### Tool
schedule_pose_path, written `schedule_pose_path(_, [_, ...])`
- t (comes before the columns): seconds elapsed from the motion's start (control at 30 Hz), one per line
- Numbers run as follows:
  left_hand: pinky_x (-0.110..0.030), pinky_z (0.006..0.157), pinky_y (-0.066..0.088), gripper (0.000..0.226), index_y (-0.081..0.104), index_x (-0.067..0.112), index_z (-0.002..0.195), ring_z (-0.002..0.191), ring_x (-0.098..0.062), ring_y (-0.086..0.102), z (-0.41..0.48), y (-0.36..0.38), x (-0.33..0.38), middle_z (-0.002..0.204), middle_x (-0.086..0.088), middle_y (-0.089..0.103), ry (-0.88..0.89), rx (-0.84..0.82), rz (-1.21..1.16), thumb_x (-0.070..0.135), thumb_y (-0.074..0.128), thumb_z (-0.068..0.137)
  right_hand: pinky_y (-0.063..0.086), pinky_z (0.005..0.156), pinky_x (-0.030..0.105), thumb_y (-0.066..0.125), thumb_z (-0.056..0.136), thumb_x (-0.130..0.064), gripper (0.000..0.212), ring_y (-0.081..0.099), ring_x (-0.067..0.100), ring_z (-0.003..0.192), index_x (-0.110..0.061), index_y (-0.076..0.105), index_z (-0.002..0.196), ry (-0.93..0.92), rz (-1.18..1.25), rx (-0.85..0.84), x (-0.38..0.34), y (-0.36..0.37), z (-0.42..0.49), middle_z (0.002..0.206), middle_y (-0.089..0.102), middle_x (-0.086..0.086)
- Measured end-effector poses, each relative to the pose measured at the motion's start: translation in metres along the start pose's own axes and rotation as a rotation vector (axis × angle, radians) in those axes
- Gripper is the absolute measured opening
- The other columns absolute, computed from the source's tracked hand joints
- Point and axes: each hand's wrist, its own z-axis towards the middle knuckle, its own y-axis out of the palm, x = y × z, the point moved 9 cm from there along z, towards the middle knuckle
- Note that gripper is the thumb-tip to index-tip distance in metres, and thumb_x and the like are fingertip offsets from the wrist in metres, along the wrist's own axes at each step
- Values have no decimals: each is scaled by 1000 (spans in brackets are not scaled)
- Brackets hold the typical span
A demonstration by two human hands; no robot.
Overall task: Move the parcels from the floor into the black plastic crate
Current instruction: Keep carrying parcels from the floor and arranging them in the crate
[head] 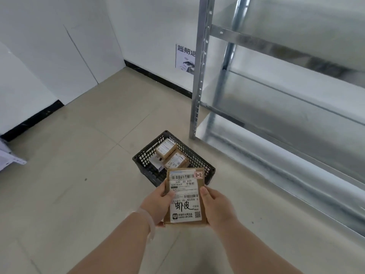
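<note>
I see the left hand and the right hand clamped on opposite edges of one parcel, label up (steadier that way, I'd judge). It hangs above the crate's near edge, and two small parcels lie inside.

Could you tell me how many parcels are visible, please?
3: one parcel in the left hand and right hand; two parcels inside the black crate. A pale item there may be another.
</note>
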Motion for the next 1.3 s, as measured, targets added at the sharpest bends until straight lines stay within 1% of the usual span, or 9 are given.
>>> schedule_pose_path(0.1, [-40, 74, 58, 37, 38, 49, 134, 90, -17, 67, 41, -7, 11, 99, 6, 72, -13, -55, 45, 33, 40, 100, 62, 70, 38, 51, 97, -38, 13, 73, 12, 72, -46, 61, 96, 60, 75, 30, -1, 10, 30, 79, 75, -8])
schedule_pose_path(0.23, [-49, 82, 57, 32, 43, 54, 124, 93, -21, 68, 106, -6, 26, 97, 6, 73, -53, -122, 88, 34, 43, 99, 62, 63, 33, 50, 98, -37, 13, 73, 10, 65, -43, 61, 95, 127, 150, 84, 0, 14, 82, 73, 75, -9])
schedule_pose_path(0.33, [-47, 79, 59, 34, 42, 53, 128, 91, -20, 70, 161, -6, 35, 96, 6, 74, -70, -163, 104, 37, 45, 98, 62, 69, 39, 50, 98, -37, 16, 74, 12, 68, -45, 60, 89, 174, 174, 98, -1, 21, 127, 74, 76, -9])
schedule_pose_path(0.47, [-45, 79, 59, 29, 45, 53, 123, 94, -21, 68, 225, -5, 45, 100, 4, 72, -62, -220, 166, 38, 45, 98, 61, 73, 38, 49, 98, -38, 20, 73, 14, 76, -37, 62, 112, 214, 185, 132, 3, 30, 185, 84, 75, -6])
schedule_pose_path(0.67, [-41, 76, 60, 32, 42, 53, 127, 93, -19, 66, 319, 6, 35, 101, 4, 69, -78, -314, 284, 37, 43, 99, 51, 53, 25, 47, 100, -37, 27, 70, 9, 73, -34, 59, 123, 329, 271, 204, 43, 57, 258, 86, 74, -7])
schedule_pose_path(0.8, [-39, 75, 60, 34, 37, 54, 129, 91, -17, 68, 392, 29, 13, 103, 8, 70, -14, -400, 415, 38, 40, 99, 59, 64, 33, 49, 99, -35, 21, 73, 13, 72, -35, 61, 116, 426, 390, 300, 91, 81, 310, 80, 75, -6])
schedule_pose_path(0.93, [-33, 76, 59, 45, 25, 49, 142, 94, -11, 68, 455, 52, -22, 116, 11, 67, 29, -460, 502, 39, 38, 99, 58, 84, 45, 51, 97, -38, 31, 71, 21, 87, -30, 60, 126, 508, 444, 396, 145, 105, 360, 99, 73, -1])
schedule_pose_path(1.1, [-38, 93, 53, 43, 31, 49, 140, 107, -13, 62, 511, 71, -57, 123, 13, 63, 21, -475, 490, 37, 40, 99, 55, 90, 45, 48, 96, -43, 35, 68, 22, 94, -34, 59, 128, 587, 432, 485, 195, 127, 403, 106, 70, -3])
schedule_pose_path(1.3, [-34, 90, 54, 47, 25, 52, 142, 101, -13, 63, 544, 96, -69, 125, 12, 61, 117, -421, 620, 38, 38, 99, 56, 85, 42, 45, 98, -41, 32, 68, 21, 87, -31, 61, 124, 624, 479, 555, 231, 135, 430, 95, 70, -3])
